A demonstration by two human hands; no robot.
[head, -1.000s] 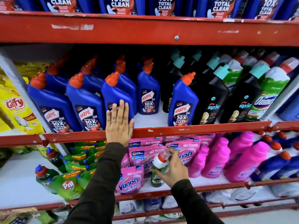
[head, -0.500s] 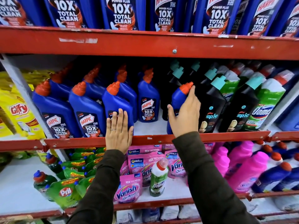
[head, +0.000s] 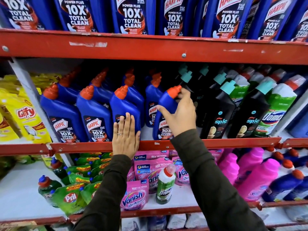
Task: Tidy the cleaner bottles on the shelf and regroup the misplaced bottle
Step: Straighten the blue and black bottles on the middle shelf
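Right hand (head: 179, 114) clamped round the neck and shoulder of a blue Harpic bottle (head: 165, 117) at the front of the middle shelf, thumb out to 9 o'clock across the blue body, fingers curled just below the orange cap (head: 174, 91). Bottle tilted, cap leaning toward 1 o'clock, base just behind the red shelf rail (head: 216, 142), a gap of bare shelf at its 9 o'clock. Black Spic bottles (head: 216, 117) just beside at 3 o'clock.

Left hand (head: 125, 137) laid flat, fingers straight and pressed together, against the lower front of another blue Harpic bottle (head: 124, 109), heel of the palm over the rail; ring on one finger. Two more Harpic bottles (head: 78, 117) upright at its 9 o'clock.

One shelf down, at 6 o'clock from the right hand, a small green Domex bottle (head: 165, 185) standing upright among pink Vanish pouches (head: 135, 195), touched by neither hand. Larger green Domex bottles (head: 276, 110) on the middle shelf at 3 o'clock of the Spic row.
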